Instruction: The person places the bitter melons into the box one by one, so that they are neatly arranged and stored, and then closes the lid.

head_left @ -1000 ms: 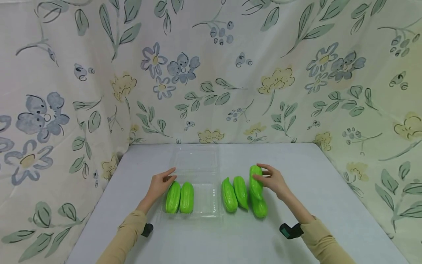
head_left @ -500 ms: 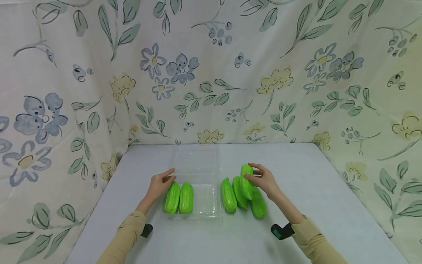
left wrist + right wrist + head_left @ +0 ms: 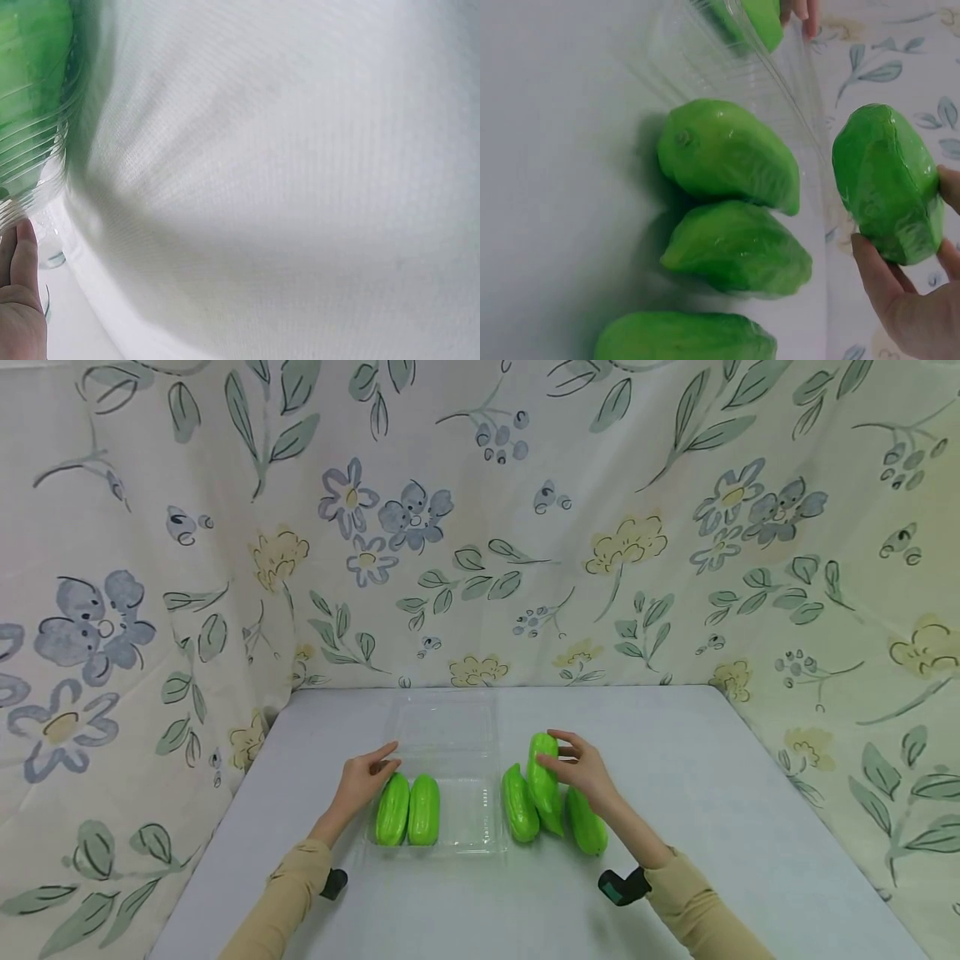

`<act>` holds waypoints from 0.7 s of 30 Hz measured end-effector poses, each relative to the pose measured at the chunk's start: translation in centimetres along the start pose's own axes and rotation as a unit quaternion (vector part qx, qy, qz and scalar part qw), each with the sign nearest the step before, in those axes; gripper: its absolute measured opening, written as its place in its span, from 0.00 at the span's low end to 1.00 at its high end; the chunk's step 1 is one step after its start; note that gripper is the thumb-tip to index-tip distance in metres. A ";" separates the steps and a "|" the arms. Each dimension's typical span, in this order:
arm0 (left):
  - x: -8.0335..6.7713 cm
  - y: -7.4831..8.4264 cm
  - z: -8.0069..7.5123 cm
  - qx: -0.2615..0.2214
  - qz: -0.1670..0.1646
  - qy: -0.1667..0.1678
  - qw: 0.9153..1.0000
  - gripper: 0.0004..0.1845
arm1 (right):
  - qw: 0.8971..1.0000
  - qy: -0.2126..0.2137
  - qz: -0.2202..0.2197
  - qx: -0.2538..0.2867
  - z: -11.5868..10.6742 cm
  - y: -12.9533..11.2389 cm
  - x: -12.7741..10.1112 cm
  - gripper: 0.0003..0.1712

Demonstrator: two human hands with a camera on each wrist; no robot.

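Note:
In my right hand (image 3: 583,772) is a glossy green, elongated gourd (image 3: 542,772), gripped at its far end between thumb and fingers and raised over the others. Seen from the right wrist, this gourd (image 3: 889,180) looks film-wrapped, with my fingertips round its sides. My left hand (image 3: 363,781) stays at the back left of a clear plastic clamshell box (image 3: 471,827). In the left wrist view its straight fingers (image 3: 25,255) touch the ridged box wall. Two like gourds, one left (image 3: 393,810) and one right (image 3: 423,810), lie side by side in the box's left half.
Right of the box lie three more green gourds: a near one (image 3: 519,806), a middle one (image 3: 557,825) partly hidden by the held gourd, and a right one (image 3: 587,825). The box's transparent lid (image 3: 444,720) is folded back. A floral cloth (image 3: 480,527) hangs behind the white table (image 3: 675,735).
My right hand has carried its gourd leftward, from over the rightmost loose gourd to over the middle one. My left hand and the box have stayed in place.

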State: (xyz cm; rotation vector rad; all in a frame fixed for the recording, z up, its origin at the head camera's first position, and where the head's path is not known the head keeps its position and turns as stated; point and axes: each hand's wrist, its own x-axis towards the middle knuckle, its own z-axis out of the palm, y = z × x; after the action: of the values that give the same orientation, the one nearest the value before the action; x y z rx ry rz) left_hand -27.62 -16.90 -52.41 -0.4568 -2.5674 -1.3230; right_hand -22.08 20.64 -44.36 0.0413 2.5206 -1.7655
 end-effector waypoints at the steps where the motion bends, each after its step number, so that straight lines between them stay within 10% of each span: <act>1: 0.0 0.0 0.0 0.000 0.000 0.000 1.000 0.21 | 1.000 0.000 -0.002 0.000 0.2 0.0 0.0 0.33; 21: 0.0 0.3 0.1 0.011 -0.006 0.000 1.000 0.21 | 0.999 -0.023 -0.003 0.038 3.0 -3.2 -1.1 0.32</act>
State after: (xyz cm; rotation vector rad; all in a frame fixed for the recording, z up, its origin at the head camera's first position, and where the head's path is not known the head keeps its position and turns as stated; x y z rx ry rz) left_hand -27.57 -16.68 -52.25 -0.4382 -2.5857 -1.2983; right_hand -21.03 16.75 -42.30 -0.0035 2.4236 -1.8415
